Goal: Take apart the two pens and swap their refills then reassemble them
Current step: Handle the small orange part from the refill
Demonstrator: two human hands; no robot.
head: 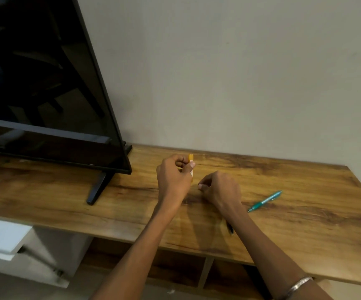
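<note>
Orange-yellow plastic, a slim pen barrel (191, 167), stands nearly upright in the left hand (173, 178), its long axis running away from the person toward the wall, top end poking above the knuckles and lower end dropping toward the wood-grain tabletop (283, 224). The left fingers (191, 164) are curled and pressed around the barrel's middle, thumb and forefinger pinching it. Just to the right and a little nearer the person, the right hand (220, 189) rests low on the tabletop with its fingers (201, 186) bunched together; they seem to nip something small at their tips, though whether that is a refill, a tip piece or nothing at all I cannot tell. The barrel's lower end lies up and to the left of those right fingertips, close but apart, so the coming move likely turns on bringing the two together along the barrel's axis. A teal click pen with a clear body (265, 201) lies flat well to the right, slanted with its point toward the person and its clip end toward the far right corner; the right hand is clearly the nearer one to it. A short dark pen piece (230, 228) shows beside the right forearm, partly hidden. A black flat screen on a stand (45, 83) occupies the left of the tabletop.
</note>
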